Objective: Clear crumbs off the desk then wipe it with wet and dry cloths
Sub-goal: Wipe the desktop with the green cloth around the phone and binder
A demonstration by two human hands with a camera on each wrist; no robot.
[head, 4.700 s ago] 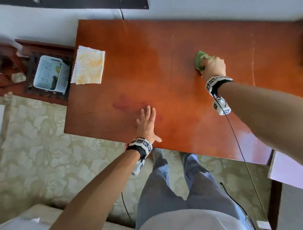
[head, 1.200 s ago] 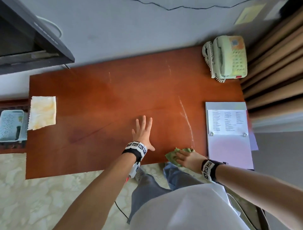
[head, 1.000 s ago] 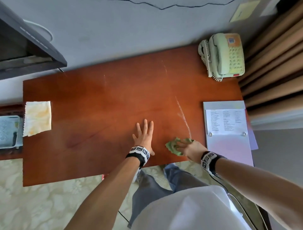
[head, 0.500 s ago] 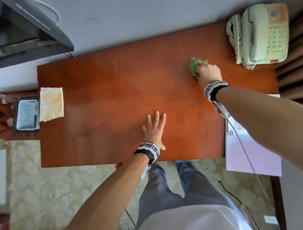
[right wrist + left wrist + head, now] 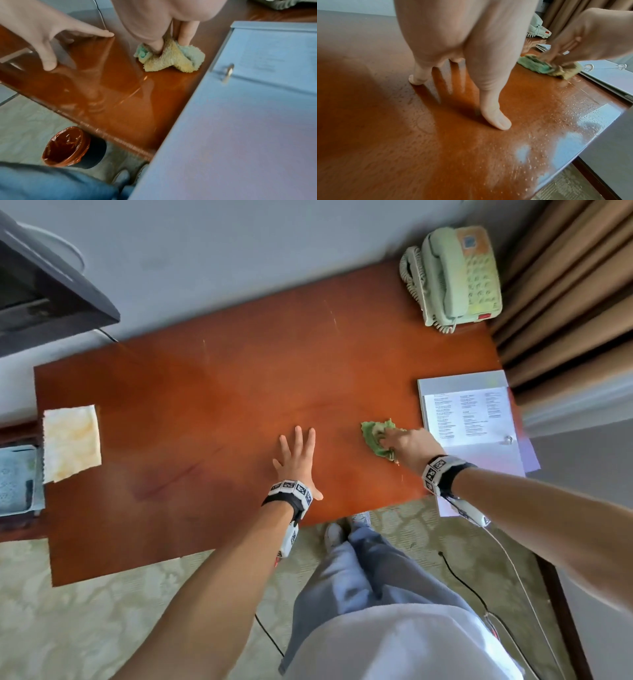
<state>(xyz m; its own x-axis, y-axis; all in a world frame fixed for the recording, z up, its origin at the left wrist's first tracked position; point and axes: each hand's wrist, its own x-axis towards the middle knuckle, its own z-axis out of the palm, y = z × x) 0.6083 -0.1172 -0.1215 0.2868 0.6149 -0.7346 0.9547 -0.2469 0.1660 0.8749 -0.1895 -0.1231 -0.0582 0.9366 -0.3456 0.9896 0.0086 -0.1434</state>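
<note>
Desk point(image 5: 212, 392) wiping: our right hand point(image 5: 409, 445) pinches the bunched green cloth point(image 5: 375, 436), left hand point(image 5: 296, 462) flat, fingers spread; we'd press evenly, skirting the binder point(image 5: 459, 381).

Both forearms are bare, with no sleeves reaching them. Just behind the left grip point(image 5: 296, 460) sits a black wristband point(image 5: 286, 499) ringed with white blocks printed with black square markers; a slim white module point(image 5: 289, 537) with the same markers hangs below it along the underside of the forearm. Behind the right grip point(image 5: 409, 445) is a matching band point(image 5: 442, 474) and module point(image 5: 471, 513), from which a thin cable point(image 5: 513, 570) trails back. The person wears a white top point(image 5: 394, 645), blue jeans point(image 5: 352, 570) and pale shoes point(image 5: 334, 534).
</note>
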